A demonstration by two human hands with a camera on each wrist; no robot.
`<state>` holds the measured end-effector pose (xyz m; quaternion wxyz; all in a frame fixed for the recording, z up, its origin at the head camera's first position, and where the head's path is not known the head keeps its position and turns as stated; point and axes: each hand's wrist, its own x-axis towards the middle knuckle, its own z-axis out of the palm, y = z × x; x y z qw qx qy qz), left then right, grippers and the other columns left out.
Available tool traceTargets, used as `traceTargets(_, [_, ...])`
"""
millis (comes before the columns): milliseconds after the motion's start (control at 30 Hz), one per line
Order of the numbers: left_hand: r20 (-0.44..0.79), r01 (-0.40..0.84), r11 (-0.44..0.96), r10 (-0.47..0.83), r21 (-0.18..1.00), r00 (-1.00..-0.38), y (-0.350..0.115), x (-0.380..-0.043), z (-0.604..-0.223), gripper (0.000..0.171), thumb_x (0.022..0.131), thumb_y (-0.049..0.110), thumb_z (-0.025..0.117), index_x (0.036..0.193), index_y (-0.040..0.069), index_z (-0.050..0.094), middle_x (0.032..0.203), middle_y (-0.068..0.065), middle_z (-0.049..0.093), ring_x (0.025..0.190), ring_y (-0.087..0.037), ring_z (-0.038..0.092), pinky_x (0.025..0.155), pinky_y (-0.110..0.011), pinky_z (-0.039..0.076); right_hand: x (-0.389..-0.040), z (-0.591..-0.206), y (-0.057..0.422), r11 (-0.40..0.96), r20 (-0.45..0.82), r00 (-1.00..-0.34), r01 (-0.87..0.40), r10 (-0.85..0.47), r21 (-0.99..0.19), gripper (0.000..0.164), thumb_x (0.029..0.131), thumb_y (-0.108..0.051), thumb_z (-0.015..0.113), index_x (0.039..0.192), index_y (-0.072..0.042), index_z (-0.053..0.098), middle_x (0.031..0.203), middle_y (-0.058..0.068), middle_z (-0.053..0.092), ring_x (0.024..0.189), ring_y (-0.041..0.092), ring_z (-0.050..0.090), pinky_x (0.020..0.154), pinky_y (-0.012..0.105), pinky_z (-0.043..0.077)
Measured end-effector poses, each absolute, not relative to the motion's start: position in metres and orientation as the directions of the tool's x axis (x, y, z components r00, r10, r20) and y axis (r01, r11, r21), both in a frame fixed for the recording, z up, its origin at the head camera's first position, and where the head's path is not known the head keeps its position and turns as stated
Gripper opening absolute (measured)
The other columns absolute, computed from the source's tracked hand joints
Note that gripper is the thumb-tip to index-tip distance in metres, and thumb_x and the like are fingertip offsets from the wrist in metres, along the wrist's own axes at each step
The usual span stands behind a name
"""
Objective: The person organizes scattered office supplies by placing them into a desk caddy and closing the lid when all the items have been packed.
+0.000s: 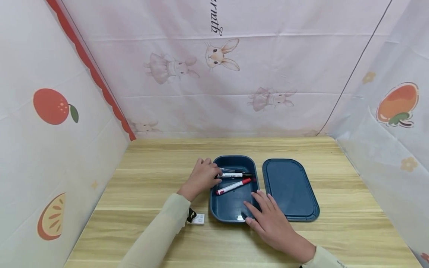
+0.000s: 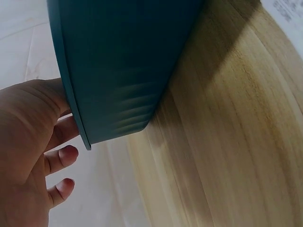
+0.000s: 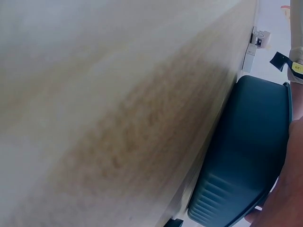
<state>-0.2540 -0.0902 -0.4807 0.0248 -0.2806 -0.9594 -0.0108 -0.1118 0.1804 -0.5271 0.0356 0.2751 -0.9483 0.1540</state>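
A dark blue rectangular box (image 1: 231, 208) stands uncovered on the table. In it lie a white marker with a black cap (image 1: 232, 175), a white marker with a red cap (image 1: 233, 186) and a thin clear pen (image 1: 228, 169). My left hand (image 1: 202, 178) reaches over the left rim, its thumb and index finger at the left end of the black-capped marker. The left wrist view hides those fingertips behind the box wall (image 2: 118, 71); the other fingers stay outside. Over the front right corner of the box rests my right hand (image 1: 269, 221), fingers spread.
A matching dark blue lid (image 1: 291, 188) lies flat to the right of the box. By the left wrist there is a small white printed block (image 1: 198, 219). Printed cloth walls (image 1: 214, 111) border the wooden table (image 1: 144, 193) at the back and both sides.
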Motion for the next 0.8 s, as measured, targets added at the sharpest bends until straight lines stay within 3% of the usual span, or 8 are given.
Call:
traceTargets(267, [0.047, 0.535, 0.845, 0.534, 0.011, -0.844, -0.0901, -0.2544, -0.4803, 0.024, 0.093, 0.044, 0.075, 0.111, 0.029, 0.079, 0.107, 0.006, 0.072, 0.096, -0.019, 0.049, 0.090, -0.041, 0.036, -0.1117, -0.5256, 0.1808, 0.798, 0.175, -0.838, -0.546, -0.517, -0.254, 0.053, 0.108, -0.053, 0.038, 0.148, -0.022, 0.057, 0.162, 0.013, 0.035, 0.154, 0.030, 0.020, 0.121, 0.059, 0.020])
traceTargets(800, [0.059, 0.532, 0.846, 0.531, 0.022, -0.846, -0.0956, -0.2505, -0.4768, 0.029, 0.094, 0.049, 0.072, 0.116, 0.031, 0.077, 0.116, 0.006, 0.072, 0.107, -0.021, 0.056, 0.100, -0.047, 0.039, -0.1109, -0.5219, 0.1802, 0.799, 0.139, -0.848, -0.529, -0.511, -0.286, 0.054, 0.108, -0.053, 0.038, 0.149, -0.022, 0.056, 0.163, 0.013, 0.033, 0.155, 0.030, 0.018, 0.122, 0.057, 0.016])
